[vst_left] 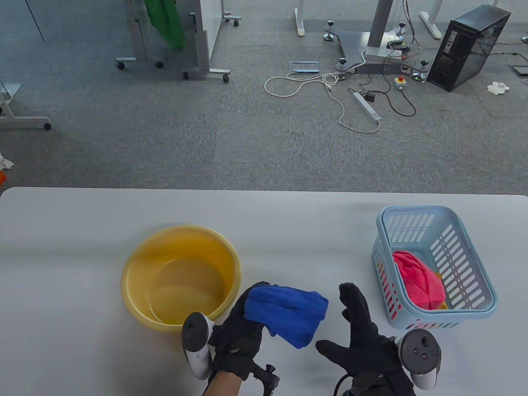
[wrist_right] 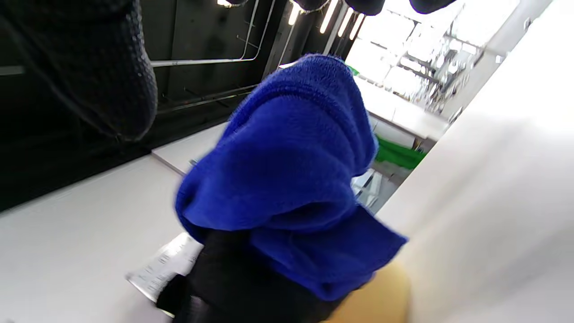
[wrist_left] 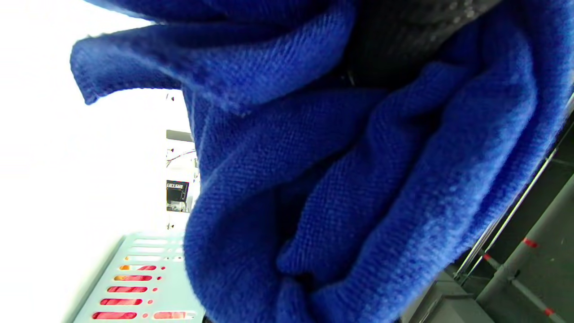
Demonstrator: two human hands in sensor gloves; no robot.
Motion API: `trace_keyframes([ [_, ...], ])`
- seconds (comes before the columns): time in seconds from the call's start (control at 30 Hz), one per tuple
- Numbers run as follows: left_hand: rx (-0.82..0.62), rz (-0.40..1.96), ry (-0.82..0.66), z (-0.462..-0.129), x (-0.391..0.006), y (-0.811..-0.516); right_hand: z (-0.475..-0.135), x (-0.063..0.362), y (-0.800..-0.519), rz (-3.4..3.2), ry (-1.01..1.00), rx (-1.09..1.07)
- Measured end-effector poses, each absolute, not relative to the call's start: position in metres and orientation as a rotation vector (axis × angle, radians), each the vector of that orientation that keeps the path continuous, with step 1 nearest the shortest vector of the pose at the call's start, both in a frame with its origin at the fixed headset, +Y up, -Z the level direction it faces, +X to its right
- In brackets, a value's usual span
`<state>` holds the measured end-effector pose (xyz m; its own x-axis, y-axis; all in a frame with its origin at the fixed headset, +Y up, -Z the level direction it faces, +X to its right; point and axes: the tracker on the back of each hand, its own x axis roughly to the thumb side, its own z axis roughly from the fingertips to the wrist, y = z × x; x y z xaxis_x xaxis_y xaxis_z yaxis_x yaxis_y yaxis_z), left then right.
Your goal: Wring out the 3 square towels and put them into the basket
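The left hand (vst_left: 239, 330) has the blue towel (vst_left: 288, 315) bunched in its curled fingers, lifted above the table (vst_left: 82, 247) just past the basin's rim at about four o'clock, so any last drips would fall by the water rather than near the basket; the right hand (vst_left: 363, 342) waits just beside it at three o'clock, palm turned in, fingers straight and thumb spread, gripping nothing, which reads as a hand either just off the twist or ready to take the cloth. The yellow basin (vst_left: 136, 268) sits at nine o'clock from the towel, a shallow pool in its bottom; the pale blue basket (vst_left: 470, 247) stands well apart at two o'clock, a pink towel (vst_left: 416, 280) already in it with a sliver of yellow cloth at its lower edge; so this looks like the third towel, with only the carry across to the basket left.
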<state>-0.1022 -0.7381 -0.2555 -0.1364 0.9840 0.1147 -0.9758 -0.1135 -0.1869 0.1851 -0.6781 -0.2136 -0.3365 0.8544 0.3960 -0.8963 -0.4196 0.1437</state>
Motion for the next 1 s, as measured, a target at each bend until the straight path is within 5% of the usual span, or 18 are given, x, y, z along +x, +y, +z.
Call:
trace_keyframes([
  [0.37,-0.071,1.637,-0.419,-0.25,-0.079,-0.736,-0.218,0.168,-0.697,2.03,-0.042,0.502],
  [1.0,-0.516,1.983,-0.694,-0.241,-0.036,-0.749,-0.22,0.147,-0.712,1.988,0.17,0.589],
])
